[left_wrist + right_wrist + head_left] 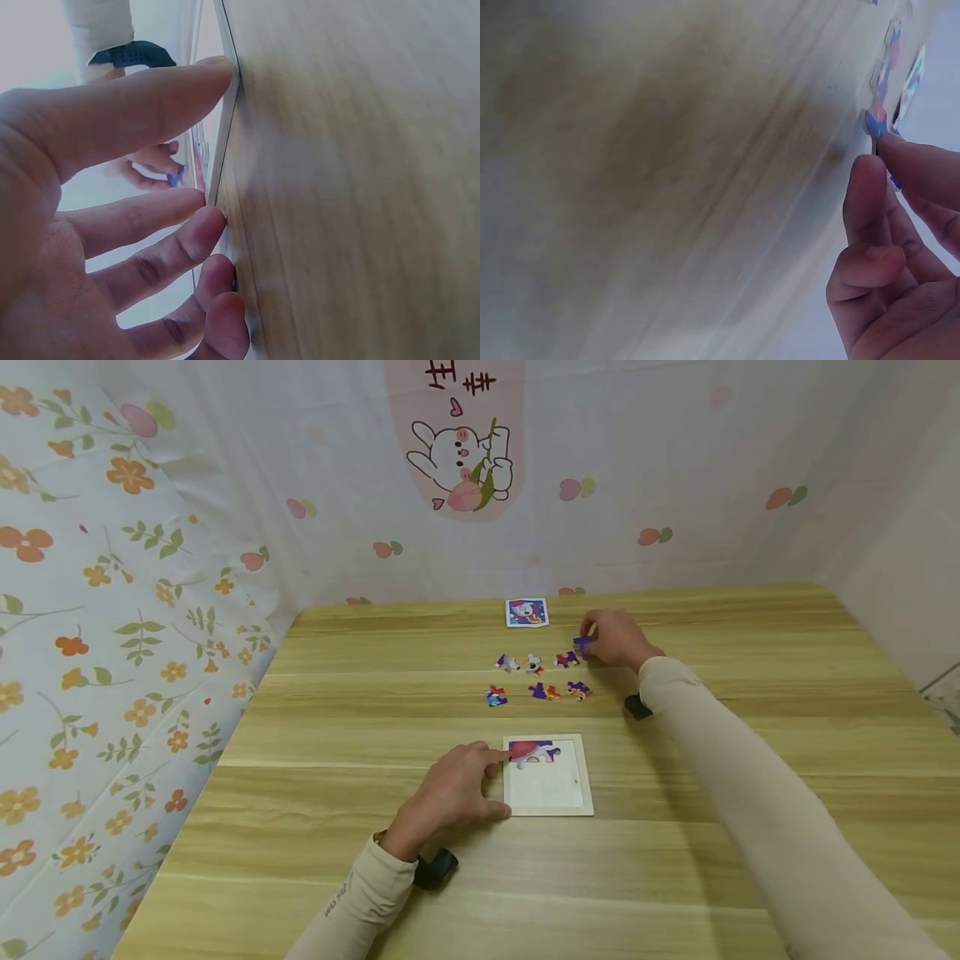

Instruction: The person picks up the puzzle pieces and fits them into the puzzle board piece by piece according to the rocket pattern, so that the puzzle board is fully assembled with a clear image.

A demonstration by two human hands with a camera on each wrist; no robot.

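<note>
The tray (pixel 546 792) lies nearest on the table (pixel 300 793), loose pieces (pixel 538 691) behind it in two rough rows, the card (pixel 527 613) behind those; joined pieces (pixel 527 750), probably two, sit in the tray's far left corner

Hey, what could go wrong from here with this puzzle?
The right hand pinches a purple piece right beside a red-and-purple piece, so moving it might nudge that neighbour. The left hand touches the puzzle frame along its left edge; a push could shift it and perhaps jostle the placed pieces.
</note>
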